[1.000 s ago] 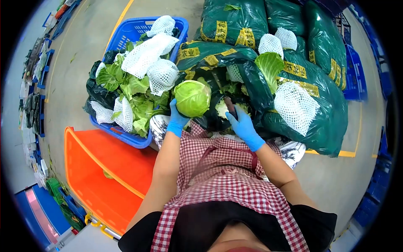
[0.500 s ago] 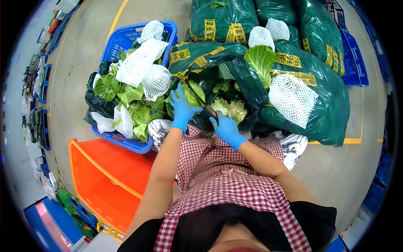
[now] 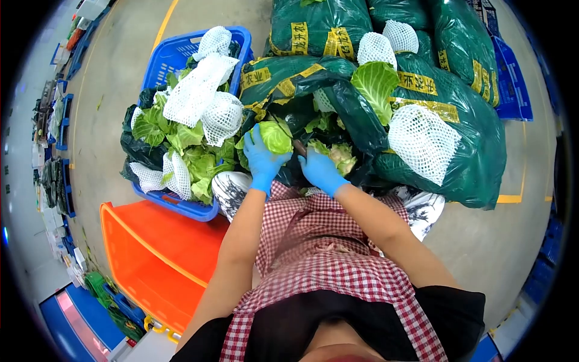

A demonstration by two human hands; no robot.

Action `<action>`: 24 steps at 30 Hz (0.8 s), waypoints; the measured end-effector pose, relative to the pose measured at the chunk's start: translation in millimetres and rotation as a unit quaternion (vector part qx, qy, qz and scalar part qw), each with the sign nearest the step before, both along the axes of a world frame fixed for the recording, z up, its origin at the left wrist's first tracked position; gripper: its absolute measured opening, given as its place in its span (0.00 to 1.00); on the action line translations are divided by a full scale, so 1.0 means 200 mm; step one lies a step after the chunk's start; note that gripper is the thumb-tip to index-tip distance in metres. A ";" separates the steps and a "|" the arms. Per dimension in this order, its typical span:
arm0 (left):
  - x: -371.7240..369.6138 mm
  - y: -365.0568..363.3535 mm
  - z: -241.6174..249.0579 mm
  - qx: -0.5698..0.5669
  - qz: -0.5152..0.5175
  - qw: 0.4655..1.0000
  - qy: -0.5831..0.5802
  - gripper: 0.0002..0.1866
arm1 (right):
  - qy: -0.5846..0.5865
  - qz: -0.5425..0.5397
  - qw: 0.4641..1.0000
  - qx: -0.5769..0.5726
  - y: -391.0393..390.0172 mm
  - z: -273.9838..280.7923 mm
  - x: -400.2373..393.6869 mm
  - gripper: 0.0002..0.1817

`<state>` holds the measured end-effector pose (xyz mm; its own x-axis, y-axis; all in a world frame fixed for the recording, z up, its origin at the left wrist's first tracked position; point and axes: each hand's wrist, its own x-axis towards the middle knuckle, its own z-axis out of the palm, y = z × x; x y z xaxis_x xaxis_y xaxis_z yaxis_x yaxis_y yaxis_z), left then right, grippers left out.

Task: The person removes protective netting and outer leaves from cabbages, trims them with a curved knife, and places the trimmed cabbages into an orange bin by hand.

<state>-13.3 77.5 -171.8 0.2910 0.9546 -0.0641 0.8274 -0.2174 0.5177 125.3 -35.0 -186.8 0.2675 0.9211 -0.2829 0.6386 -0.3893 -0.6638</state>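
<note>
Holding round, pale-green cabbage (image 3: pixel 277 139): left hand (image 3: pixel 263 162).

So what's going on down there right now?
A person in blue gloves is working on a cabbage over an open green bag. The left grip steadies the cabbage from its side, while the right grip holds a knife by its dark handle, close beside it. The blade is hard to make out. Loose leaves and white nets fill the blue basket on the left.
</note>
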 end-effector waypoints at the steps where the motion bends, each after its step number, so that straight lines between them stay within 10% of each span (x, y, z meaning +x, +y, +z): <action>1: 0.01 0.02 0.01 0.010 -0.003 1.000 -0.006 0.58 | 0.007 0.003 1.000 -0.010 0.02 -0.02 0.01 0.20; 17: -0.23 0.02 -0.12 0.000 -0.034 0.981 -0.189 0.59 | 0.059 -0.062 0.996 0.039 -0.22 -0.23 -0.03 0.21; 21: -0.36 0.06 -0.11 -0.199 0.110 0.832 -0.505 0.51 | 0.431 -0.237 0.870 0.013 -0.06 -0.04 -0.02 0.15; 24: -0.45 0.06 -0.10 -0.405 0.211 0.629 -0.630 0.46 | 0.457 -0.203 0.866 0.008 0.02 0.11 -0.01 0.16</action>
